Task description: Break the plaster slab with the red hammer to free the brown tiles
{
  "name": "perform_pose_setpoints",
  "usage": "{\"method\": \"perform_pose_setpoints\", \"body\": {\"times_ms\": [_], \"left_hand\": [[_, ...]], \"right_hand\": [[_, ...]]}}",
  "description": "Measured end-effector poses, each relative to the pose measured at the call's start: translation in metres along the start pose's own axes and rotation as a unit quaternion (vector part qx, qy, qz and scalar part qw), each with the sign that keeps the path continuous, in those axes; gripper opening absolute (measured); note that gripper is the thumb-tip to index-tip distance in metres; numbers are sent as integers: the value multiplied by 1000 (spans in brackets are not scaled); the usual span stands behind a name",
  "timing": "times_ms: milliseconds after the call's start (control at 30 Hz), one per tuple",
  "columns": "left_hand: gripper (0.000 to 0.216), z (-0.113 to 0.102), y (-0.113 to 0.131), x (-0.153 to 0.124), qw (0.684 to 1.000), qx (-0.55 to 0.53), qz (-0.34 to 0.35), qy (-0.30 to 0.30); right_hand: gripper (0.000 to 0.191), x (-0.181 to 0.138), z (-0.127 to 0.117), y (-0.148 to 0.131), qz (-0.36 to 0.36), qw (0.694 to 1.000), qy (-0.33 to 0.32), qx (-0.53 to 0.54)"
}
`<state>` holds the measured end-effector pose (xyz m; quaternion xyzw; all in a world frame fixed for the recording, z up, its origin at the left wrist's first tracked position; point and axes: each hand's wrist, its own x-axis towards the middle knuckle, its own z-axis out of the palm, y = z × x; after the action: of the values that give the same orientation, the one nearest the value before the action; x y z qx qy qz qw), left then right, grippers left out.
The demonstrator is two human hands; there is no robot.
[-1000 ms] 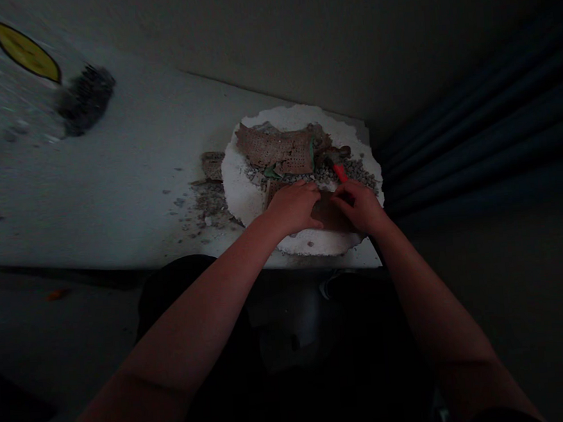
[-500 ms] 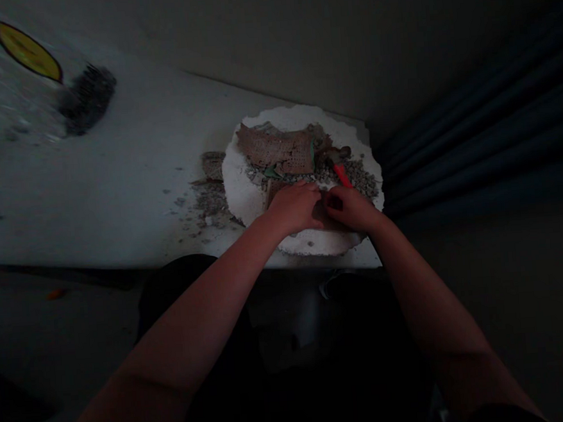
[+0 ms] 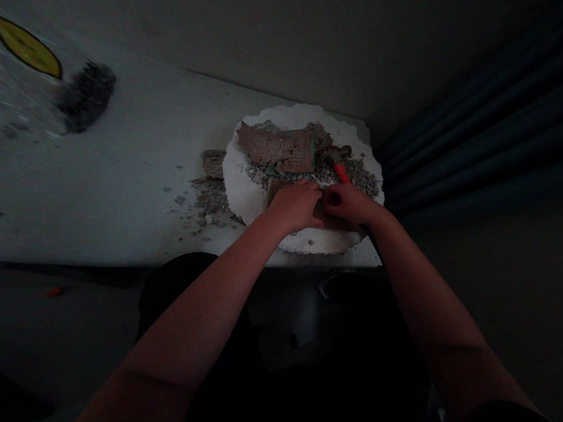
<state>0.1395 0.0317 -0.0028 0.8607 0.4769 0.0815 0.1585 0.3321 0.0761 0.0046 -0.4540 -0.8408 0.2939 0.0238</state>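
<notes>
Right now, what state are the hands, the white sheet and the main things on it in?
Left hand: spread, resting on the brown board.
Right hand: fingers curled at the board; grip unclear.
Brown board: partly covered by the hands.
Perforated sheet: ragged, lying beyond the hands.
Red handle: lower end hidden; held or not, unclear.
White sheet: ragged, on the table.
Gravel: loose, scattered.

The table [image 3: 126,190] lies open between bag [image 3: 27,52] and crumbs [image 3: 211,200]; past the right hand [image 3: 348,204], red handle [image 3: 341,172] and pebbles [image 3: 363,178] block the way, then wall [image 3: 337,40].
</notes>
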Motion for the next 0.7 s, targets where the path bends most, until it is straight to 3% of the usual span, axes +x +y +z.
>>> {"method": "perform_pose_setpoints", "body": {"times_ms": [133, 400, 700], "left_hand": [[45, 0, 0, 0, 1000, -2, -1, 2], [44, -5, 2, -1, 1000, 0, -5, -7], [44, -3, 1, -1, 1000, -1, -2, -2]], "right_hand": [[7, 6, -6, 0, -5, 999, -35, -19], [3, 8, -9, 2, -2, 999, -44, -28], [11, -1, -19, 8, -29, 994, -64, 87]]}}
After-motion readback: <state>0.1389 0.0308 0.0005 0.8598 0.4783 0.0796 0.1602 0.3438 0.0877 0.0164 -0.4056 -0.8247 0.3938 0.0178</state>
